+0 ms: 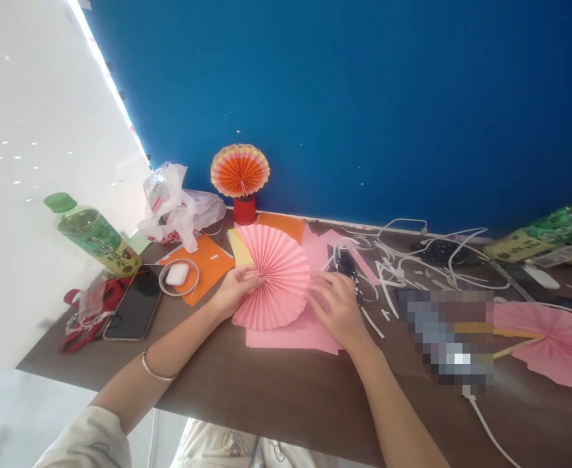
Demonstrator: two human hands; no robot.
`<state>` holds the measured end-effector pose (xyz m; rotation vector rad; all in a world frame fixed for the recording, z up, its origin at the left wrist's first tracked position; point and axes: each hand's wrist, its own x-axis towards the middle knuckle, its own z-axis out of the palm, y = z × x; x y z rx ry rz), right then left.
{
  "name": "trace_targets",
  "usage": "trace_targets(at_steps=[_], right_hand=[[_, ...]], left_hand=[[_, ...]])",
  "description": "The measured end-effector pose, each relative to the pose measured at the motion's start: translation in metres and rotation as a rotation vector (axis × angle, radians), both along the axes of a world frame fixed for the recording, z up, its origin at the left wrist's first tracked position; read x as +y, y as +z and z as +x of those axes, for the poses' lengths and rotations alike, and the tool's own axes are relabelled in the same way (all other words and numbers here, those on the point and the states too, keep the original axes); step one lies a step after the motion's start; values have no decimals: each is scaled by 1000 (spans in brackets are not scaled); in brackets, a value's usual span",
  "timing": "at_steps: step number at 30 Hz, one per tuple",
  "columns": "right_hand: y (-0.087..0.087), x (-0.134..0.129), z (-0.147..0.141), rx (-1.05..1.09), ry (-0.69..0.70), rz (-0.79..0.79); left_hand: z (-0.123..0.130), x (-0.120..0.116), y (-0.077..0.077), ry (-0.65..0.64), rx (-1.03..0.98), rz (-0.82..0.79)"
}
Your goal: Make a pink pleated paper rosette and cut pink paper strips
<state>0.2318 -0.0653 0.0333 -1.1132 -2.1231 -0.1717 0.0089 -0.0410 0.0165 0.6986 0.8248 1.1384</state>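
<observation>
A pleated pink paper fan (pixel 281 260), spread into most of a circle, is held above pink sheets (pixel 290 338) on the dark table. My left hand (pixel 240 289) pinches it near its centre, where the folds meet, with thumb and fingers closed. At the fan's right edge is my right hand (pixel 335 305), its fingers apart and slightly curved; whether the fingertips touch the paper is hard to tell. A yellow sheet (pixel 240 250) shows behind the fan's upper left.
An orange fan (pixel 240 172) stands in a red holder at the back. Bottle (pixel 95 237), phone (pixel 134 305), orange paper (pixel 210 263) and a white coiled cable lie left. Right are cables (pixel 452 266), paper strips, another pink fan (pixel 554 338) and a second bottle (pixel 544 231).
</observation>
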Motion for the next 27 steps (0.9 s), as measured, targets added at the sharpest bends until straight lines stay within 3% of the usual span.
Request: trace_targets(at_steps=[10, 20, 27], right_hand=[[-5, 2, 3, 95, -5, -35], [-6, -2, -1, 409, 25, -200], [-3, -4, -2, 327, 43, -168]], left_hand=[[-2, -1, 3, -65, -41, 8], [-2, -2, 8, -25, -14, -16], [-2, -3, 7, -45, -50, -17]])
